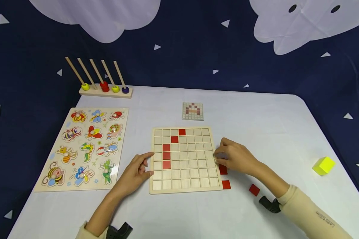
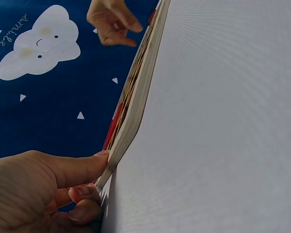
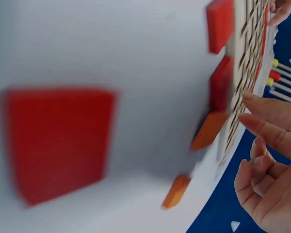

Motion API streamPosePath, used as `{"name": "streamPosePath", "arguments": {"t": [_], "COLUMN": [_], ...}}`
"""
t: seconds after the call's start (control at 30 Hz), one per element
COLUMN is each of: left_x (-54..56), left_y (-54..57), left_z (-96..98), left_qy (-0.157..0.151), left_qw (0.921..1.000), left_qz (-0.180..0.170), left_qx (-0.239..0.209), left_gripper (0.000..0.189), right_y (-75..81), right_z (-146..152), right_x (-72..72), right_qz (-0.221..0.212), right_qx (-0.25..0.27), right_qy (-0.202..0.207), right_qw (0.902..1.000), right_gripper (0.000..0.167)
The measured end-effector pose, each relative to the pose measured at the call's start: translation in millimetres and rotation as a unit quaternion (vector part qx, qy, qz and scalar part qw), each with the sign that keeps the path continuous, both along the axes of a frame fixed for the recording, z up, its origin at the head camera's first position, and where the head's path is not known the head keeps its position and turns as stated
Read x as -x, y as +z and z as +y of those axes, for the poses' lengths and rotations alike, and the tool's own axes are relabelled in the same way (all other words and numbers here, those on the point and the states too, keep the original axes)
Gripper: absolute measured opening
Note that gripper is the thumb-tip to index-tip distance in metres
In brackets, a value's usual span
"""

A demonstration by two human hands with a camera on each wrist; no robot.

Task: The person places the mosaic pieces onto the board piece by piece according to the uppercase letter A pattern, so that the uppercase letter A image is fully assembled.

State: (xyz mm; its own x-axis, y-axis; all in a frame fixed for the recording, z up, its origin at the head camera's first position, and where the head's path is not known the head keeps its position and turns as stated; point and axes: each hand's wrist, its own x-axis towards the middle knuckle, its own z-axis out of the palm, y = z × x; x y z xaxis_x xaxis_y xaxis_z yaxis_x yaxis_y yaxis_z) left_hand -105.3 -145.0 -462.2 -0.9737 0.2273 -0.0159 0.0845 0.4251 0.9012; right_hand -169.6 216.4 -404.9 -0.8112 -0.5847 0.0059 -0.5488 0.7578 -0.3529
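Note:
A wooden grid board (image 1: pixel 191 191) lies mid-table, with several red square tiles (image 1: pixel 166 155) set in its upper left cells. My left hand (image 1: pixel 133 174) touches the board's left edge with thumb and index finger spread along it; its other fingers are bent. At the right edge is my right hand (image 1: pixel 237 156), its thumb and index fingertips (image 3: pixel 250 97) apart at the rim and no tile showing between them. Close to this hand lie loose red tiles (image 1: pixel 223 169) and, in the right wrist view, two orange tiles (image 3: pixel 208 131).
Behind the board lies a small pattern card (image 1: pixel 192 111). An insect peg puzzle (image 1: pixel 91 149) is at left, with a bead stacker (image 1: pixel 106 93) beyond it. A yellow block (image 1: pixel 323 165) stands at far right. Another red tile (image 1: pixel 254 190) lies by the right wrist.

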Motion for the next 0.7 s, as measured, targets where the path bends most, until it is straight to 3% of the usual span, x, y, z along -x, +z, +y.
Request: {"name": "streamPosePath", "arguments": {"t": [0.23,0.7], "left_x": [-0.5,-1.0], "left_y": [0.8,1.7], "left_z": [0.0,0.9], "left_qy": [0.0,0.001], "left_qw": [1.0,0.9999], "left_qz": [0.0,-0.003], "left_qx": [-0.001,-0.016], "left_gripper": [0.057,0.056], "right_y": [-4.0,-3.7], "right_z": [17.6,17.8], "right_x": [-5.1,-3.6], "right_qz": [0.002,0.024], "right_qx": [-0.021,-0.041], "right_qy": [0.016,0.052], "right_qw": [0.9996,0.9975], "right_gripper": [0.019,0.02]}}
